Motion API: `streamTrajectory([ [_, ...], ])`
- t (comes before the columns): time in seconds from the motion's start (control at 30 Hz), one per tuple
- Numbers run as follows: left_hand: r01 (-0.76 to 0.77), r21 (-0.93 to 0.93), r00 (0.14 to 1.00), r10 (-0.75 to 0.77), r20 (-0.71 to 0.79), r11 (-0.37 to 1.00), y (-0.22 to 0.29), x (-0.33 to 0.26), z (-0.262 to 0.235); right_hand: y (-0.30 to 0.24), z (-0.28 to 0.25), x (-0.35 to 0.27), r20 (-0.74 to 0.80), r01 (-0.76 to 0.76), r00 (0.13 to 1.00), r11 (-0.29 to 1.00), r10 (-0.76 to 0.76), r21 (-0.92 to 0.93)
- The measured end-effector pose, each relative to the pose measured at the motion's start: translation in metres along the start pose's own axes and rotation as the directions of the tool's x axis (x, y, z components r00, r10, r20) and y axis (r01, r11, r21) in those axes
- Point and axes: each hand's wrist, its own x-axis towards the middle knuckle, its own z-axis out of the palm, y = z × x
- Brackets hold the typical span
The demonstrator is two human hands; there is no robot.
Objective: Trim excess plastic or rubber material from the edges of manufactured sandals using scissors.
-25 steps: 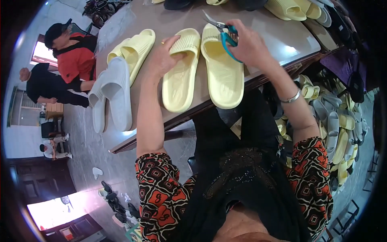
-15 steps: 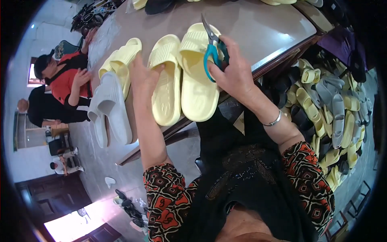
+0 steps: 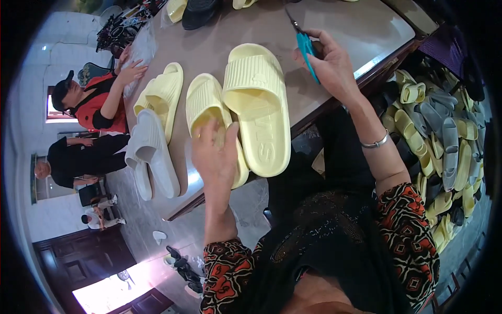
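In front of me lies a pair of pale yellow slide slippers with ribbed straps, at the table's near edge. My left hand (image 3: 214, 154) is over the left slipper (image 3: 203, 97), its slightly blurred fingers apart at the strap opening and covering part of the footbed. Beside it, partly overlapping, is the right slipper (image 3: 272, 131), with no hand on it. My right hand (image 3: 334, 65) is closed around teal-handled scissors (image 3: 308, 55), off to the right of the pair. The dark blades point away from me.
Left on the table (image 3: 334, 21) are another yellow pair (image 3: 170, 97) and a grey pair (image 3: 157, 157). A black slipper (image 3: 201, 11) lies at the far side. Slippers are heaped (image 3: 439, 146) on the floor at right. A person in red (image 3: 107, 99) works at the left.
My right hand with the scissors has moved right, away from the slippers. The right slipper now overlaps the left one. My left hand has shifted from the left slipper's outer side to its opening.
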Motion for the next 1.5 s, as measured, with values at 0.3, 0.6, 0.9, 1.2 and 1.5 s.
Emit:
streamTrajectory([
  [0.3, -0.349, 0.158, 0.937, 0.341, 0.072, 0.924, 0.005, 0.083, 0.048, 0.001, -0.001, 0.001, 0.045, 0.005, 0.999, 0.995, -0.009, 0.101],
  [0.6, -0.312, -0.578, 0.925, 0.379, -0.004, 0.754, 0.0, 0.035, -0.018, 0.006, -0.01, 0.001, 0.01, -0.016, 1.0, 0.94, 0.014, 0.341],
  [0.9, -0.166, -0.694, 0.971, 0.237, 0.008, 0.701, 0.002, 0.031, -0.029, 0.01, -0.001, 0.002, 0.0, 0.06, 0.998, 0.963, -0.062, 0.264],
  [1.2, 0.167, -0.824, 0.977, 0.019, 0.211, 0.542, 0.007, 0.029, -0.022, 0.008, -0.006, -0.004, 0.122, 0.03, 0.991, 0.979, -0.056, 0.203],
  [1.5, -0.599, -0.185, 0.775, 0.622, 0.11, 0.779, -0.005, 0.023, -0.021, 0.011, -0.012, -0.023, 0.295, 0.046, 0.942, 0.933, -0.159, 0.357],
])
